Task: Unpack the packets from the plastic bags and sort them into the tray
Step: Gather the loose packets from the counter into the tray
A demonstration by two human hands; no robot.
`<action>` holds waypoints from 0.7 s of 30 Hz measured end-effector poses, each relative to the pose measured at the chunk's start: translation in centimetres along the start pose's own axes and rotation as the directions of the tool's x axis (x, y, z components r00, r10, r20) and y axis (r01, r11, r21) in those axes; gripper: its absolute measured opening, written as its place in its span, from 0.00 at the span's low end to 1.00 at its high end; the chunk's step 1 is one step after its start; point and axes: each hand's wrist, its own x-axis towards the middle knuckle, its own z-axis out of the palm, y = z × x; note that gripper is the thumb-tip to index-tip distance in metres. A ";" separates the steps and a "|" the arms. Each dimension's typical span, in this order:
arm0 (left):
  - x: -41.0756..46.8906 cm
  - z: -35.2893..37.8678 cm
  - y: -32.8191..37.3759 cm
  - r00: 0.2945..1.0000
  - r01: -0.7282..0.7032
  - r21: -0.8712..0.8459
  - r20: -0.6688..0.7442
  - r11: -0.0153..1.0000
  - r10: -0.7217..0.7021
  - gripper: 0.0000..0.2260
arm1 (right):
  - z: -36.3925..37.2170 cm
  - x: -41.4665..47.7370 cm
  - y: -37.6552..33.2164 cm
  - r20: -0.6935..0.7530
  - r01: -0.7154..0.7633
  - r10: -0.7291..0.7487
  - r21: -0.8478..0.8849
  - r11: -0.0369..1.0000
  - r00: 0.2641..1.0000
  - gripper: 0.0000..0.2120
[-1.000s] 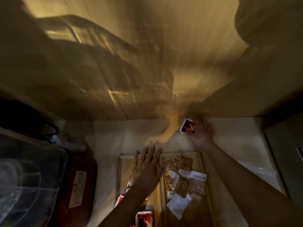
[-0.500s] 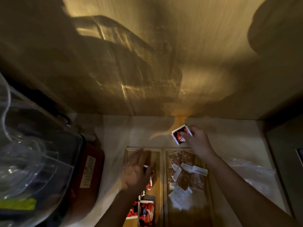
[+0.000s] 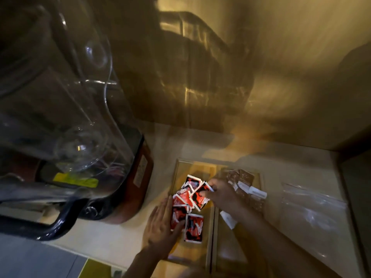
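Observation:
A wooden tray point(image 3: 212, 237) with two compartments lies on the counter. Its left compartment holds several red-and-black packets point(image 3: 184, 199). Brown and white packets point(image 3: 244, 178) fill the right compartment. My right hand point(image 3: 222, 194) is shut on one red packet point(image 3: 200, 196), held low over the red pile. My left hand point(image 3: 160, 227) rests flat at the tray's left edge, fingers spread, fingertips touching the nearest red packets. A clear plastic bag point(image 3: 310, 209) lies flat to the right of the tray.
A large blender with a clear jug point(image 3: 66, 109) and a dark red base point(image 3: 138, 177) stands close to the left of the tray. A wooden wall point(image 3: 220, 77) rises behind the counter. A dark panel point(image 3: 359, 193) borders the right side.
My right hand has carried the red packet from beyond the tray's far edge down onto the red pile. My left hand slid to the tray's left edge. The view swung left.

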 end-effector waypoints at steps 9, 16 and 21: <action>-0.9 0.3 0.2 0.998 0.046 0.027 0.039 0.999 -0.047 0.41 | 3.8 -2.1 1.2 0.001 -0.079 0.082 -0.217 0.973 0.997 0.15; -0.7 -1.4 1.5 0.999 0.051 0.073 0.005 0.996 -0.051 0.34 | 2.4 -3.6 0.4 -0.089 -0.034 0.002 -0.354 0.935 0.996 0.12; 0.6 -1.9 5.0 0.989 -0.099 0.081 -0.104 0.992 0.107 0.27 | -1.4 -5.4 1.2 -0.172 -0.054 0.010 -0.250 0.967 0.985 0.09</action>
